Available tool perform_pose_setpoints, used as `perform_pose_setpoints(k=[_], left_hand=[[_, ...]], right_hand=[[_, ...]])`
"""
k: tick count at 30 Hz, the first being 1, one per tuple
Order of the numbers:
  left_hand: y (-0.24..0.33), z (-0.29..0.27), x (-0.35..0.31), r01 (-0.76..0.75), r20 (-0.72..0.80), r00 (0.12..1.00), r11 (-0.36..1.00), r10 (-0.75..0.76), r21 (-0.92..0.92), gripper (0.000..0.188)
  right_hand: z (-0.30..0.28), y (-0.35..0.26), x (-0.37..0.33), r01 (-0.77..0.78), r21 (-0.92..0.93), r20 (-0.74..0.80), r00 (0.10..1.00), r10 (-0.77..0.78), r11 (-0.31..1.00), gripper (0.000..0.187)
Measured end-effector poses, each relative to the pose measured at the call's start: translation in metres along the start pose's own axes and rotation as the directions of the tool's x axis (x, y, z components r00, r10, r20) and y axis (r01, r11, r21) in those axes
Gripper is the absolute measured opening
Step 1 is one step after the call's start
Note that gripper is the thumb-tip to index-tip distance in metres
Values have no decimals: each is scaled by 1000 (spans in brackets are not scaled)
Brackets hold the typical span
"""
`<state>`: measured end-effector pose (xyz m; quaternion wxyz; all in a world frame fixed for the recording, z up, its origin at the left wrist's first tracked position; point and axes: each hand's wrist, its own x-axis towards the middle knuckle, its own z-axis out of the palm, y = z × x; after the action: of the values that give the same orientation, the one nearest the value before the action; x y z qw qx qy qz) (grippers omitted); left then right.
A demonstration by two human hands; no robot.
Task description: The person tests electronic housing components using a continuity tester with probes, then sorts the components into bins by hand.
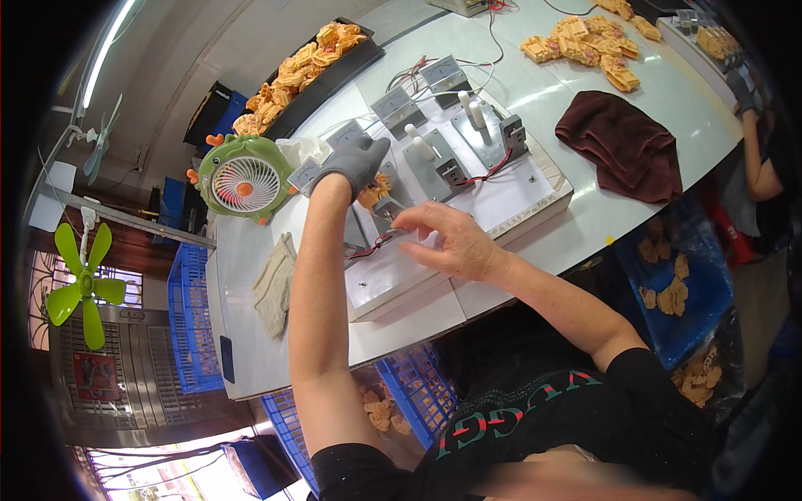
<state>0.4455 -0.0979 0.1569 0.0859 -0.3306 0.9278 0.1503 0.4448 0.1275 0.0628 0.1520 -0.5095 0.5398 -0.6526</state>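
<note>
My left hand (362, 164), in a grey glove, is closed over the top of the leftmost test fixture on the white board (501, 213); what its fingers grip is hidden beneath it. Just below the glove, an orange-yellow part (375, 189) sits at that fixture. My bare right hand (458, 240) is at the fixture's front, thumb and index finger apart around its small metal end (389, 219). No held thing shows between them. To the right stand two similar grey fixtures with paired white handles (419, 144), their red and black wires (487, 177) running along the board.
Panel meters (398, 111) line the board's back. A green fan (245, 185) and grey cloth (274, 288) lie left. A black bin (334, 71) of orange-yellow parts stands behind; more parts (585, 43) and a maroon cloth (622, 144) are right. Another person's arm (756, 159) shows far right.
</note>
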Motion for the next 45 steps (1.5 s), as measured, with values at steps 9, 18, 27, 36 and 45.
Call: perform_pose_setpoints(k=[9,18,27,36,45], left_hand=[[-107,0,-87,-451,-628,775,638,-67,-624,42],[-227,103,-23,-361,-451,728,271,-516,-892,57],[-304,175,27,-402,-801,599,857,-22,-324,51],[-285,172,28,-397,-703,685,714,-188,-577,51],[-275,164,25,-352,-670,695,688,-262,-634,49]], right_hand=[[8,13,-6,61,-175,-15,998,-65,983,16],[20,24,-1,243,-560,158,970,-186,792,18],[10,23,-3,270,-486,240,956,-170,831,11],[13,15,-4,248,-555,223,964,-145,794,12],[15,15,-6,272,-627,233,960,-157,730,11]])
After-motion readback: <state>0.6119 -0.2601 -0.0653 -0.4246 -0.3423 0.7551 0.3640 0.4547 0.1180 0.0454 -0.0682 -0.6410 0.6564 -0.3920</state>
